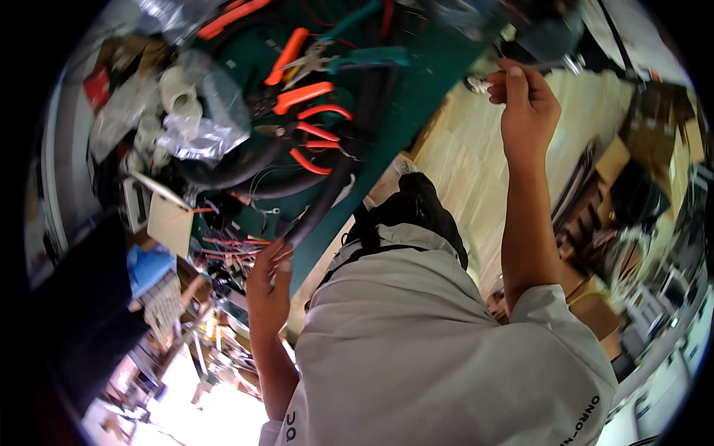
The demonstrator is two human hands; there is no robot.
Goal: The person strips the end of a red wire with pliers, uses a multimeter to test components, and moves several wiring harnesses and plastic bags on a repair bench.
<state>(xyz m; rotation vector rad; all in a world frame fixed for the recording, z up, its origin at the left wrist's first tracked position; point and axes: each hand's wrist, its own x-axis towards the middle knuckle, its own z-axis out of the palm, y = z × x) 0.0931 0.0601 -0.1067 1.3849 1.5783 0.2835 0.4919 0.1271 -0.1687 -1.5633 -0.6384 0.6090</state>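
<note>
My left hand [268, 288] is at the near edge of the green work table, its fingers loosely stretched by the end of a thick black foam-like tube [321, 215]. The fingertips meet or nearly meet the tube; I cannot tell which. My right hand [526, 111] is raised beyond the table's right edge, above the floor. Its fingers are curled into a pinch, and whatever they hold is blurred. On the table lie orange-handled pliers [303, 97] and teal-handled pliers [368, 58], with more orange-handled tools [316, 141] beside them.
Clear plastic bags and white rolls [178, 93] crowd the table's left side. Cut wires [230, 247] lie in a bundle near my left hand. Cardboard boxes [613, 162] and clutter stand on the right, beside the pale floor [468, 149]. A blue bin [146, 271] stands at lower left.
</note>
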